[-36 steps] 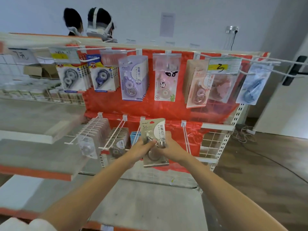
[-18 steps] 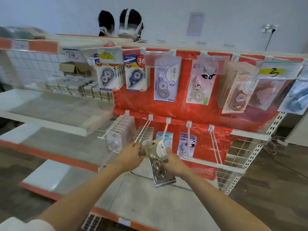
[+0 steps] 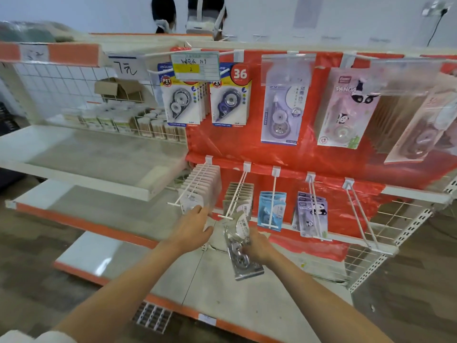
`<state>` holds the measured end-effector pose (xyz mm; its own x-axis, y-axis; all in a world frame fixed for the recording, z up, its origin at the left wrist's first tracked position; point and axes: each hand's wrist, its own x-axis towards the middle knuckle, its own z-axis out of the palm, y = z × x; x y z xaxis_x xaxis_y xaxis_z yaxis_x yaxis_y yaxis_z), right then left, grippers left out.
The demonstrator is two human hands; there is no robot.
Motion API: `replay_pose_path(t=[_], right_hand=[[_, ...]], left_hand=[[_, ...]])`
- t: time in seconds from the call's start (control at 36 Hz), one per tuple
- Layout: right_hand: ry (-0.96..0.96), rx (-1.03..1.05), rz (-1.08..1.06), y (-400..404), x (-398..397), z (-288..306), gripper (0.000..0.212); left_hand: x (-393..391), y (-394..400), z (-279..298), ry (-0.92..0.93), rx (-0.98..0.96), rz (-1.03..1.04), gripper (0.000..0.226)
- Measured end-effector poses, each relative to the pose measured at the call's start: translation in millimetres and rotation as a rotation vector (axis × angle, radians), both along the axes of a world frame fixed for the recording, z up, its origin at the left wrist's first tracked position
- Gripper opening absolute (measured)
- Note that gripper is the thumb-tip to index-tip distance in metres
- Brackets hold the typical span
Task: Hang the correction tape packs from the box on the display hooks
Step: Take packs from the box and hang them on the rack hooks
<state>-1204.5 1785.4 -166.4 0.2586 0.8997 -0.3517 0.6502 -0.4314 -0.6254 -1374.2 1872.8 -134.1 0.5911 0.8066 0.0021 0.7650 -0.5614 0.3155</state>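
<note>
So the pack [image 3: 241,246] is now gripped by the right hand [image 3: 257,247] alone, fingers curled round its middle, where a second ago it was pinched between both hands and held up higher in front of the red backing. It's been brought down and tilted, so its rounded top is now pointed up and away from that hand, right at the tip of the second lower hook [image 3: 231,207], the one already loaded with matching beige packs [image 3: 239,194]. Whether the hang hole is actually caught on the wire can't be told, too much blur there. The left hand [image 3: 191,229] has been taken off the pack and is parked just to the left of it, fingers loosely spread and nothing held, its fingertips close to the front card of the full white stack [image 3: 201,188] on the next hook over. The view has also been swung left and down. For the task, it reads like the hook's been picked and only the threading-on is left. The box isn't in view.
</note>
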Motion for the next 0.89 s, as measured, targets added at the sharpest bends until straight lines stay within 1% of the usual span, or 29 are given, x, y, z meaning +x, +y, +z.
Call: replay_pose_path(t=[0.06,0.14,0.22,0.31,0.36,0.44,0.53,0.64,0.75,0.89], right_hand=[[0.024,-0.007,-0.026,6.7,-2.0,-5.3,0.073],[0.036,-0.034,-0.061,15.8,-4.5,-12.4,0.069],[0.092,-0.037,-0.141,27.8,-8.0,-16.7,0.067],[0.135,-0.015,-0.228,43.1,-10.2,-21.7,0.069],[0.14,-0.012,-0.268,52.5,-9.5,-23.7,0.066],[0.107,-0.012,-0.316,64.3,-6.1,-23.0,0.058],[0.024,-0.023,-0.351,76.7,-3.2,-20.5,0.055],[-0.018,-0.071,-0.35,90.6,-1.5,-15.6,0.057],[-0.093,-0.065,-0.332,93.6,1.5,-6.9,0.047],[-0.271,-0.03,-0.269,93.0,5.0,2.7,0.053]], left_hand=[[-0.7,8.9,-1.5,-0.011,-0.005,-0.013,0.037],[-0.6,21.3,-4.3,-0.038,-0.01,-0.046,0.037],[0.8,34.3,-7.3,-0.065,-0.01,-0.091,0.037],[2.9,45.6,-8.6,-0.049,-0.012,-0.116,0.038],[4.9,53.0,-9.4,-0.04,-0.01,-0.137,0.039],[6.9,63.4,-10.0,-0.03,0.001,-0.191,0.038],[8.0,71.9,-9.4,-0.034,0.005,-0.243,0.038],[10.3,80.3,-7.2,-0.033,0.013,-0.303,0.037],[13.5,88.0,-6.2,-0.041,0.029,-0.346,0.034],[21.8,90.9,-4.0,-0.085,0.043,-0.396,0.031]])
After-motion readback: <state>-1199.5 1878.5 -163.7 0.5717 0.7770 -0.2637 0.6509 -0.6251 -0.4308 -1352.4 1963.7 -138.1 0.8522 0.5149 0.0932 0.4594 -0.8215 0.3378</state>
